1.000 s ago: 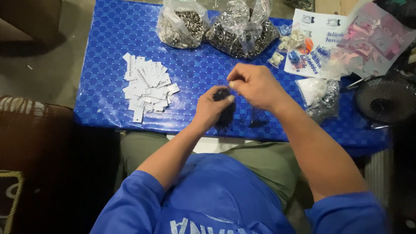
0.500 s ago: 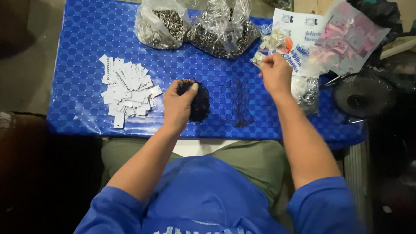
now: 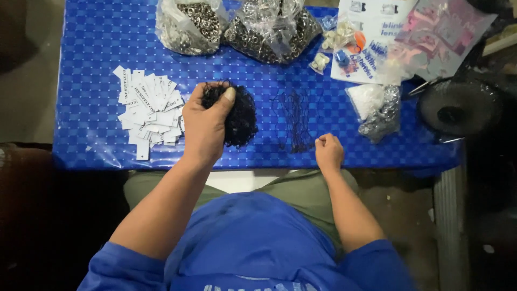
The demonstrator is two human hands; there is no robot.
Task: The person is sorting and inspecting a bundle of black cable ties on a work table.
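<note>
My left hand (image 3: 204,126) grips a tangled bundle of black strings (image 3: 242,116) resting on the blue checked table (image 3: 97,59), thumb over its top. My right hand (image 3: 328,153) rests at the table's front edge with its fingers curled shut. It lies just right of a few loose black strings (image 3: 295,121) laid out straight. Whether it pinches something small I cannot tell. A pile of white paper tags (image 3: 148,110) lies left of my left hand.
Two clear bags of metal eyelets (image 3: 191,24) (image 3: 269,32) stand at the back. Small bags of beads (image 3: 336,40), printed sheets (image 3: 371,37) and a crumpled clear bag (image 3: 379,110) lie right. A round dark object (image 3: 458,110) sits off the table's right edge.
My right hand has come back from the small bags at the back right to the front edge. My left hand has stayed on the black bundle.
</note>
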